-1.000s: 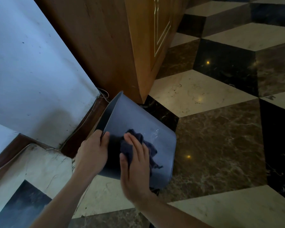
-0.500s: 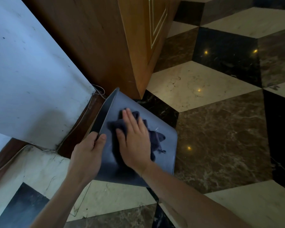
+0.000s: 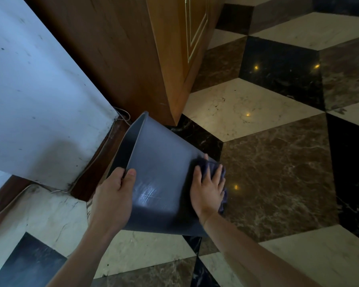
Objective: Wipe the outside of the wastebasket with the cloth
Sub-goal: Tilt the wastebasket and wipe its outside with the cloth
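Forearms [image 3: 255, 255] entering from bottom edge, both reaching forward and down. Left hand [image 3: 114, 195] nearest the wastebasket's open end, curled shut on the rim corner, thumb lying on the outer wall, fingers tucked out of sight inside. Right hand [image 3: 209, 187] flat and spread wide, palm pressing cloth [image 3: 221, 172] against the wall near the base-side edge; no pinch, just pressure.

Wastebasket [image 3: 164, 183] between the two hands, grey, tipped over, lifted or propped at an angle above floor [image 3: 267, 162] — contact with floor not visible. Long axis running left-to-right and slightly toward camera: mouth at upper left toward skirting and wall [image 3: 39, 100], base toward right and lower edge. Broad upper face turned toward camera, a light scuffed sheen mid-wall. Right hand nearer the base end, so judged next stroke: along that axis back toward the rim, or over the right edge.

Hidden: underside and far walls, base itself, most of cloth under the palm, interior in shadow. Motion blur on the near lower wall. Wooden cabinet [image 3: 133, 59] corner just beyond the rim, thin cable [image 3: 122, 117] at the skirting behind.
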